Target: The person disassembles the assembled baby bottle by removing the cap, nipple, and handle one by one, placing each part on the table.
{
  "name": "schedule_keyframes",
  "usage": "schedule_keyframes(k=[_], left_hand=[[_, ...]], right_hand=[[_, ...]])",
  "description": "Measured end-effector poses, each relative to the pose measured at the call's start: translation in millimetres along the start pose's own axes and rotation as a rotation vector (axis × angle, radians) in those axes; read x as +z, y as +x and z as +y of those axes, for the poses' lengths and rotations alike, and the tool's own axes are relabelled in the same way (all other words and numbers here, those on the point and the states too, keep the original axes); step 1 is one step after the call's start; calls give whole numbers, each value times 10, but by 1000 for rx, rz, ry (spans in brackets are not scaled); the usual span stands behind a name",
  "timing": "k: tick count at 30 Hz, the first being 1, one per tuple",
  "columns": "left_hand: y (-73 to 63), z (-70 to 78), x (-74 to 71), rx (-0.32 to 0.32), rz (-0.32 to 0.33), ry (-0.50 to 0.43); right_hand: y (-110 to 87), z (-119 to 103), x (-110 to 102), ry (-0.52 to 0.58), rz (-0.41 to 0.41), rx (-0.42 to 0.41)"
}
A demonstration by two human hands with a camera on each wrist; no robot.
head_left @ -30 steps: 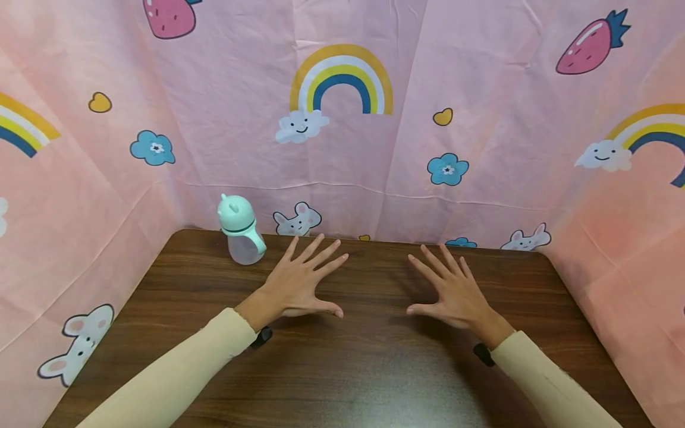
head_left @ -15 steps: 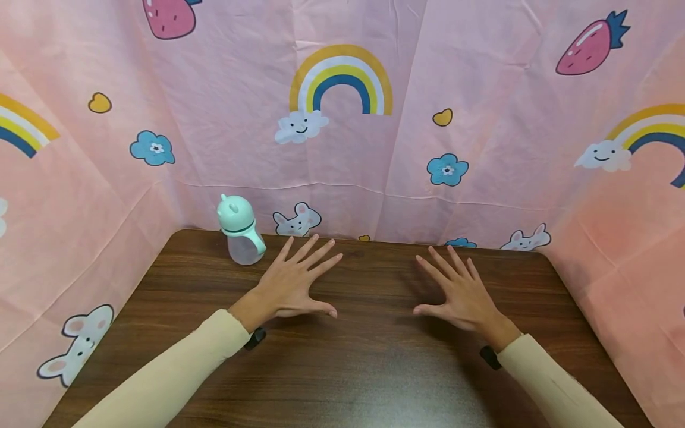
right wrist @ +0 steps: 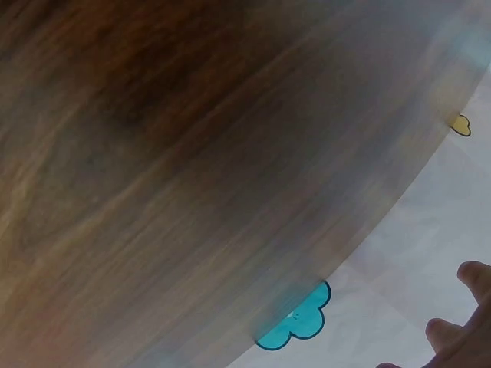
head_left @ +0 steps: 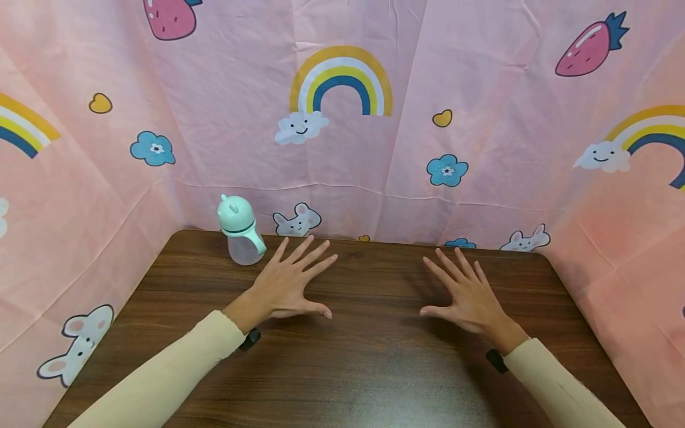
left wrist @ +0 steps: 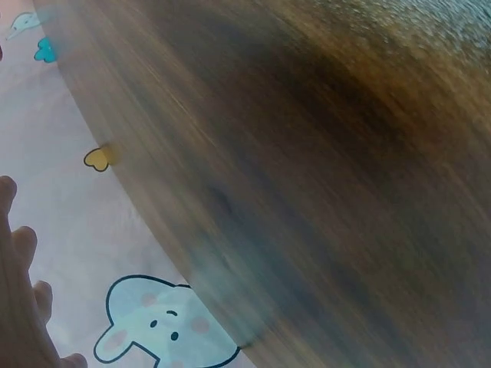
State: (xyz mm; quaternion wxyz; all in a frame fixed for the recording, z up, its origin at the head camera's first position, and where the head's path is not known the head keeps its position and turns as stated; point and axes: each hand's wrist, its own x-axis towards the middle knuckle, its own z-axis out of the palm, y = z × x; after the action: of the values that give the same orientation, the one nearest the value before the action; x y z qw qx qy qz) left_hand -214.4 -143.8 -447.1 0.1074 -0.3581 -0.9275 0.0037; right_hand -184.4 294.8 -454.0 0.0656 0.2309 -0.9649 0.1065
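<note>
My left hand [head_left: 282, 286] is spread over the wooden table, palm down, fingers straight and thumb out to the right. It holds nothing. Just beyond it, at the back left, stands an upright child's drinking bottle [head_left: 244, 248] with a mint-green animal-eared lid, a matching handle and a clear body. To the right, my right hand [head_left: 471, 300] is likewise spread with straight fingers, its thumb pointing left, and grips nothing. Only some fingertips [left wrist: 24, 245] enter the left wrist view at its left edge; in the right wrist view, fingertips [right wrist: 445, 334] show at the lower right.
The dark wood table [head_left: 364, 356] has rounded back corners. Pink printed cloth [head_left: 364, 154] with rainbows, strawberries and rabbits hangs close around its back and sides. A dark wrist camera sits under each sleeve cuff [head_left: 227, 336].
Both hands have drifted apart, the left one leftward and the right one rightward and slightly nearer. Their fingers stay spread. The bottle has not moved.
</note>
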Motion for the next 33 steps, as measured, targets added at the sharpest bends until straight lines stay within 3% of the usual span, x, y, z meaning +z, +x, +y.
schedule_keyframes(k=[33], left_hand=[[-23,-1,-27,-27,-29,-12]], right_hand=[[-39,79,22,-6,7,23]])
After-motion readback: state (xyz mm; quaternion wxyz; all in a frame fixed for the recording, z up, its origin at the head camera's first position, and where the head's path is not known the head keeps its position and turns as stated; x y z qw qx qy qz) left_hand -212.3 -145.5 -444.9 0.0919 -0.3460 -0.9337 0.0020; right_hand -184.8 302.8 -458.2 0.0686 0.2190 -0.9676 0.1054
